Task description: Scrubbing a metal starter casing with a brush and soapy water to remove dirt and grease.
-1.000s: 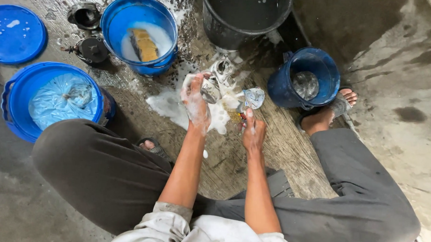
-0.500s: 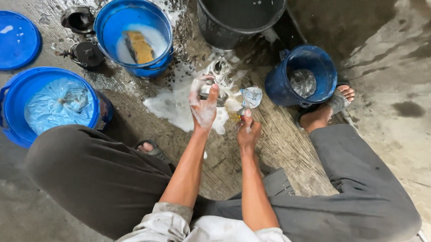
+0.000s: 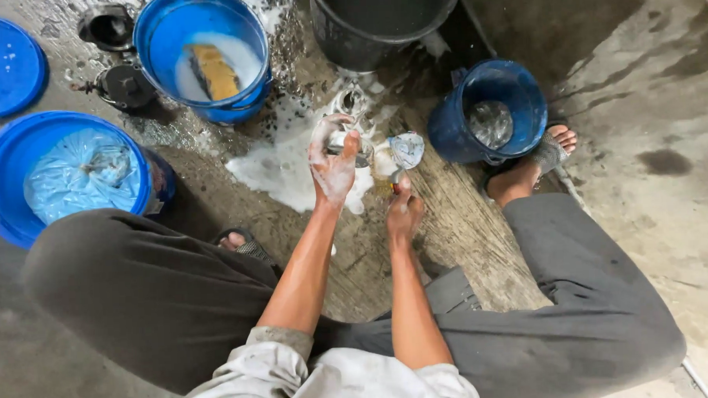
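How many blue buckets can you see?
3: a bucket with a bag at left, a bucket with soapy water up top, and a small bucket beside the right foot.

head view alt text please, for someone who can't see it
A squatting person's soapy left hand and right hand scrub a small glass object over white foam on wet concrete, between round blue plastic buckets and a black tub.
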